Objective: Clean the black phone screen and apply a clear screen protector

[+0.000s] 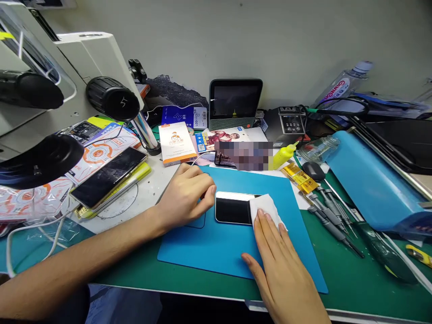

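Observation:
A phone (232, 210) with a dark screen and white edge lies flat on the blue mat (209, 249). My right hand (278, 252) rests with fingers stretched out on a white wipe (265, 204), pressing it over the phone's right end; the thumb stands apart. That end of the phone is mostly covered. My left hand (187, 195) is closed, its thumb and bent forefinger close by the phone's left edge. Whether they touch the phone or hold anything, I cannot tell. Partly under this hand, a thin dark rectangular outline (199, 226) shows on the mat.
A microscope-like stand (97, 67) with black knobs looms at left, near a larger phone (110, 177). Boxes, a small display (235, 101) and a yellow bottle (284, 156) line the back. Screwdrivers (332, 216) and a blue roll-shaped object (367, 180) lie at right.

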### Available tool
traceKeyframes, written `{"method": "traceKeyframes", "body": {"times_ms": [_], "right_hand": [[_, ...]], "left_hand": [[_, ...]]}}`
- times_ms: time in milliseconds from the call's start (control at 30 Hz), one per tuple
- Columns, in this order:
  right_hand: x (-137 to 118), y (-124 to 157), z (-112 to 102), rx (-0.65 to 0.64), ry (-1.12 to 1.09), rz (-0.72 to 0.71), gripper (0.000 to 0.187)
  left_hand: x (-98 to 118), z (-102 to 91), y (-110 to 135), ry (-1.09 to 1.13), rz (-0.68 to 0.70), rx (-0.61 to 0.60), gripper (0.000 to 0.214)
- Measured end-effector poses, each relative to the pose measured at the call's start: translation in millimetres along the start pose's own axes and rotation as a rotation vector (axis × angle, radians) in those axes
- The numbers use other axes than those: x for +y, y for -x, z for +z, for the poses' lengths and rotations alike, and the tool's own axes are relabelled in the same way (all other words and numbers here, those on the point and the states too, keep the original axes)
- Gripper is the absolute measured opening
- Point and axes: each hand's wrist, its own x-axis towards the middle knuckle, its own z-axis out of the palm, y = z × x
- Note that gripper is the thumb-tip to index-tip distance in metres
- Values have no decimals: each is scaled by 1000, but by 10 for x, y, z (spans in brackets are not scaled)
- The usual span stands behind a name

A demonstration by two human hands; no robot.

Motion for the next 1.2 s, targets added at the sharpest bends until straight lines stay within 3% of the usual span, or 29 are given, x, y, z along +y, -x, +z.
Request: {"method": "traceKeyframes", "body": {"times_ms": [200, 433, 633, 867, 1067, 1200], "right_hand": [[91, -360, 97, 1, -60, 15, 72], [-80, -73, 24, 16, -29, -35, 76], [-85, -443, 101, -14, -48, 24, 71], [-232, -112, 1, 27, -19, -32, 77], [-239, -526, 80, -10, -63, 9, 68], [-333, -404, 57, 30, -64, 26, 71]], "left_hand": [[1, -3, -1, -19, -11, 4, 27], [-7, 8, -3, -4, -1, 4, 27], [7, -11, -1, -15, -5, -7, 27], [12, -5, -12, -19, -8, 2, 27], [27, -15, -12, -6, -14, -1, 27], [21, -14, -17, -5, -15, 18, 26]]}}
